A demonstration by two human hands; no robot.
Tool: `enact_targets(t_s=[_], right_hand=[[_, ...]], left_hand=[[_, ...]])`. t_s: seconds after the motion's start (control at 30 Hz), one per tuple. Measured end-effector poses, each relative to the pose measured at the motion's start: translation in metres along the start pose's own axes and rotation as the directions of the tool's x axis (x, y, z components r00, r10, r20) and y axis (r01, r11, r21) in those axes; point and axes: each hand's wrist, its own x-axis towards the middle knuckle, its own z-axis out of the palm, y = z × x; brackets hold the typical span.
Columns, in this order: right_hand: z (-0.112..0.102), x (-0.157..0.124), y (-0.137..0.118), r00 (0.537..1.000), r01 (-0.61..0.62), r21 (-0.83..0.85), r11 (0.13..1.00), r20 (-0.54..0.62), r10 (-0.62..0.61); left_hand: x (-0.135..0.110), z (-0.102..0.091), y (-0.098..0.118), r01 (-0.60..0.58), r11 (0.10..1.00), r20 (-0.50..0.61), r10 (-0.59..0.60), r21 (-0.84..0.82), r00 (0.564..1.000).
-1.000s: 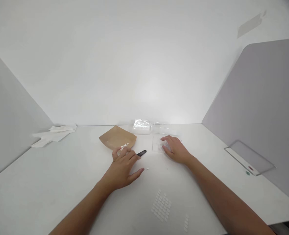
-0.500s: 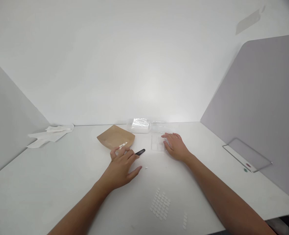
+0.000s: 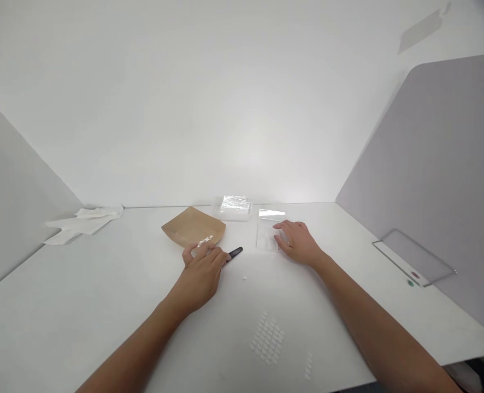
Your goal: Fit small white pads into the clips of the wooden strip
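Note:
My left hand [image 3: 203,270] is closed round a slim black tool [image 3: 236,252], whose dark end sticks out to the right of the fingers. The thumb is mostly hidden, and so is the rest of the tool. Just beyond that hand lies a brown paper tray [image 3: 188,225], with small white pieces [image 3: 205,240] at its near edge by my fingertips. My right hand [image 3: 297,242] grips the right side of a clear plastic box [image 3: 263,240], thumb and fingers curved at it. A shiny clear flap [image 3: 271,214] shows at the box's back.
A clear container with a wrapped stack [image 3: 234,207] stands against the back wall. White tissues [image 3: 88,222] lie at left. Rows of small white pieces [image 3: 267,338] and a short strip [image 3: 308,365] lie in front. A wire frame [image 3: 414,259] is by the right panel.
My left thumb has drawn in from its spread position, and the fingers have closed on the black tool. At the box's back, the clear flap now catches the light. My right hand has barely moved.

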Motion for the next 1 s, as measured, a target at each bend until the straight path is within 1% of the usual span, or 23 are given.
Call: enact_targets(t_s=[0.2, 0.33, 0.43, 0.6, 0.8, 1.0], right_hand=[[0.0039, -0.0001, -0.0009, 0.999, 0.020, -0.057, 0.998, -0.024, -0.021], [0.0041, 0.0008, -0.0015, 1.000, 0.013, -0.116, 0.993, -0.017, -0.015], [0.0048, 0.0008, -0.0024, 0.999, -0.032, -0.101, 0.994, -0.004, 0.031], [0.0071, 0.0001, -0.0014, 0.997, -0.078, -0.060, 0.995, 0.011, 0.079], [0.0088, 0.0018, 0.0006, 0.994, -0.106, -0.038, 0.994, 0.026, 0.107], [0.0104, 0.0013, -0.0008, 0.993, -0.111, -0.030, 0.993, 0.037, 0.112]], left_hand=[[0.0002, -0.0005, -0.0002, 0.004, 1.000, 0.031, -0.004, 0.002, 0.999], [-0.0013, 0.0010, -0.0022, 0.029, 0.998, 0.047, -0.026, -0.051, 0.999], [-0.0020, 0.0025, -0.0029, 0.046, 0.996, 0.016, -0.045, -0.076, 0.999], [-0.0019, 0.0039, -0.0019, 0.035, 0.997, -0.033, -0.037, -0.062, 0.999], [-0.0029, 0.0049, -0.0022, 0.025, 0.998, -0.027, -0.027, -0.051, 0.999], [-0.0012, 0.0027, -0.0008, 0.033, 0.999, 0.017, -0.032, -0.040, 0.999]])
